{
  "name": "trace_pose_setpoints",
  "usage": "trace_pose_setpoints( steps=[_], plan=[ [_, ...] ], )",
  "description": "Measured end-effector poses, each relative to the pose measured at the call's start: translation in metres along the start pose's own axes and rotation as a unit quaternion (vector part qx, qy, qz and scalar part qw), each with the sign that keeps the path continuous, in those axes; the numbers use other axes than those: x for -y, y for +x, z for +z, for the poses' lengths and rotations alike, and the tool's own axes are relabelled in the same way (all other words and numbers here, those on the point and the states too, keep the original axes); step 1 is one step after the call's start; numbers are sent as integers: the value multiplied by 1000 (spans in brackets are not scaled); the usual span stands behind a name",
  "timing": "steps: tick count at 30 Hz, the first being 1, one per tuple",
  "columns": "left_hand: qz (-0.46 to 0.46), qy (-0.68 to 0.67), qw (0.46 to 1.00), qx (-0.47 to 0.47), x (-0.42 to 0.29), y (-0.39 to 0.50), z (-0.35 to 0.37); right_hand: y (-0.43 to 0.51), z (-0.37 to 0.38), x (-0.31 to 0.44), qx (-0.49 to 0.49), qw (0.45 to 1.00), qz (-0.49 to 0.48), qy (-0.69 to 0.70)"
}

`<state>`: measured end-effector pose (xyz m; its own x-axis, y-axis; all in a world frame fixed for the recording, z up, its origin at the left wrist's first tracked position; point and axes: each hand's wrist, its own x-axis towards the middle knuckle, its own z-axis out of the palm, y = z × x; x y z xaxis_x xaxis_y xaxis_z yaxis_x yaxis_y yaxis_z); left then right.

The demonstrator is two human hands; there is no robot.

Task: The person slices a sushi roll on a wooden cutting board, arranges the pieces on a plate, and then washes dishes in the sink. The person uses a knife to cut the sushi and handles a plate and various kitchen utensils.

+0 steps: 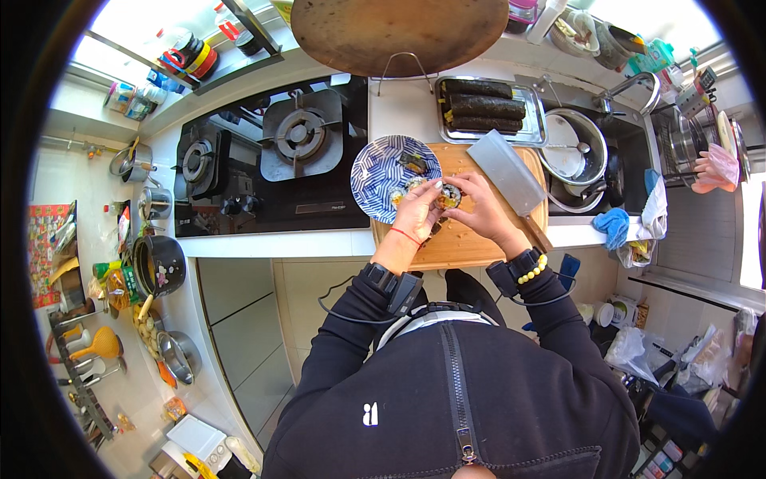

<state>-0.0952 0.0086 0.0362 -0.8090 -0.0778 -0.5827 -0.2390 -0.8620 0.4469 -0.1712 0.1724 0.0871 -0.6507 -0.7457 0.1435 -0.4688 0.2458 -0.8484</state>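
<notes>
A cut slice of seaweed rice roll [449,196] is held between my two hands above the cutting board's left side. The thumb and fingers of my left hand [418,211] pinch its left side. From the right, my right hand [482,209] curls its thumb and index finger around the slice. Beside my left hand is a blue-and-white patterned plate [374,173] bearing several roll slices [413,161], partly covered by my fingers. Under both hands lies a wooden cutting board [461,254] with crumbs on it. Some dark roll pieces [435,230] show between my wrists.
A cleaver [505,170] lies on the board's right side, its handle past the front edge. Behind it, a metal tray [535,123] holds uncut seaweed rolls [486,108]. A gas stove [302,135] is left; a sink with a metal pot [601,143] is right.
</notes>
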Motion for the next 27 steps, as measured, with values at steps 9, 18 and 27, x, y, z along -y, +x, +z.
trace_pose_setpoints(
  steps=[9,18,27],
  plan=[
    [63,94,993,-35,-56,-11,-12,44,36,4,1,998,-57,-15],
    [121,329,933,-84,-109,12,-65,83,99,-3,-24,994,-79,-77],
    [156,586,783,-136,-107,27,-95,85,139,-18,-8,991,-72,-108]
  ],
)
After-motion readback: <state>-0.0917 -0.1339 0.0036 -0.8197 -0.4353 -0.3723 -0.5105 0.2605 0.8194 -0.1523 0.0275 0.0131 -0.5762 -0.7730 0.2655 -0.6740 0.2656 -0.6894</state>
